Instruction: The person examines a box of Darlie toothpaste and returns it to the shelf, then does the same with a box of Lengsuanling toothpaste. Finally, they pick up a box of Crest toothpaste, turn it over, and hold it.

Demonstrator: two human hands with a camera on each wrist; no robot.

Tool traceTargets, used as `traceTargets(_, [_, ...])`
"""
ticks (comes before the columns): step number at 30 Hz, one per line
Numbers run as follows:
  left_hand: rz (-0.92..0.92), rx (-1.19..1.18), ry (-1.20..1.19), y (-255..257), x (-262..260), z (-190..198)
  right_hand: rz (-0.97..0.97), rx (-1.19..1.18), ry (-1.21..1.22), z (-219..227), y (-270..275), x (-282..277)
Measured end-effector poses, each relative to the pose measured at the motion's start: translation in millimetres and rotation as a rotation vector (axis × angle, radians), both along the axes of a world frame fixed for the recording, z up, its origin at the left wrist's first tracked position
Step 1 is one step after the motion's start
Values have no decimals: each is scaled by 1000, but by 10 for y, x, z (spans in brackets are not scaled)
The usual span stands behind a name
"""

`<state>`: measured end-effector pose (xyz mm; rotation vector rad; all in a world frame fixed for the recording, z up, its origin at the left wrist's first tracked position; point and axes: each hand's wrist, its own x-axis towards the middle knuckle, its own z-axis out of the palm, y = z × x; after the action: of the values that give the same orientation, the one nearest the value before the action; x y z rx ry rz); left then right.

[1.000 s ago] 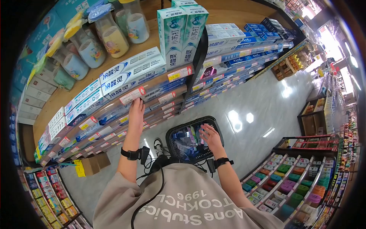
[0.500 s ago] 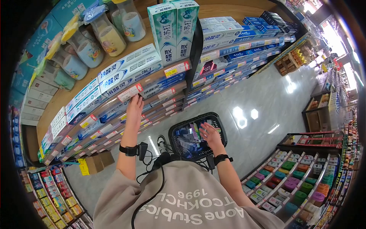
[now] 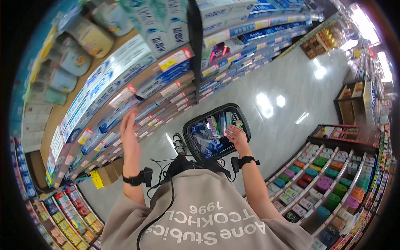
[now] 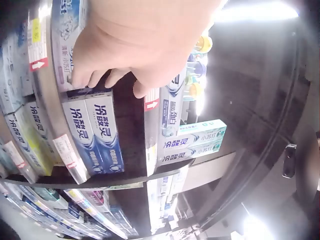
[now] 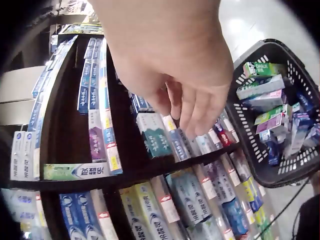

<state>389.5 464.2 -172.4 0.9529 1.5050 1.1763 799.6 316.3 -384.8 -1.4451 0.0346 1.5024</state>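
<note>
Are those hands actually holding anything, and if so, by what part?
No hold is visible. The left hand is beside the boxes, though fingertip contact cannot be told; the right hand has loosely bent, empty fingers.

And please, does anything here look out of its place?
One shelved green-and-white box is turned crosswise to the white boxes beside it, so it looks misplaced. No spill or damage shows.
</note>
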Motion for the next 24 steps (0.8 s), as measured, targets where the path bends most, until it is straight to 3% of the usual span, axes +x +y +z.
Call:
traceTargets(3, [-69,-52,136,-116,-189,-272,-70,-137,-12,-394,-245,154])
traceTargets(6, [-347,-292,137,-131,-128,-518,-134,-296,-5,-918,-540,152])
traceTargets(9, [-679,-417,241,-184,212,-724,-39,-410,-62,-1382,-816,83])
traceTargets(12, [-869,-528,185,-127,564,-777,105,-426,-173,-1906,-1074,0])
traceTargets(14, [-847,-483,201,-56,754,-908,205,-475,-285,-2181,-1135,-56])
traceTargets(17, [-847,-517,222,-36,902,-1126,542,-544,-677,-2583,-1149,49])
traceTargets(19, [-882,-573,224,-31,956,-1310,516,-535,-876,-2737,-1061,227])
traceTargets(21, [-918,-636,217,-83,932,-1463,597,-416,-1190,-2492,-748,508])
traceTargets(23, [-906,-656,236,-116,908,-1621,781,-430,-1300,-2601,-472,818])
traceTargets(24, [-894,-685,242,-167,832,-1728,781,-385,-1391,-2718,-356,934])
